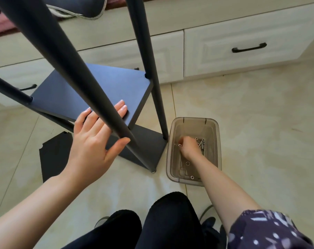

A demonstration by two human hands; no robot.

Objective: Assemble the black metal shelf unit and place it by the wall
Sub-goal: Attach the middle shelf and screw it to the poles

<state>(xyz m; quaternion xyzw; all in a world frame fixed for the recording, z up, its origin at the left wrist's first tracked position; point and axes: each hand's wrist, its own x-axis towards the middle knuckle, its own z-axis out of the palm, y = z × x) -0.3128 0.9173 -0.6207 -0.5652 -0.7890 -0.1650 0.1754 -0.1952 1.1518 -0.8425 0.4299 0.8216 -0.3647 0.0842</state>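
Tiled floor (pixel 242 123), half-built black shelf (pixel 91 90) beside the cabinet.
We rest our left hand (pixel 93 141), fingers straight, round its post (pixel 77 69); our right hand (pixel 189 146) pinches among screws (pixel 202 142) in the tub (pixel 217 151) beside the shelf.

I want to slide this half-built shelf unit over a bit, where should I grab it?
Grip the near upright pole just above the middle shelf board, coming from your side, where your left hand already rests. The pole is round and slim enough to wrap; the board edges are flat and would likely give less purchase. Your right hand is down in the plastic bin.
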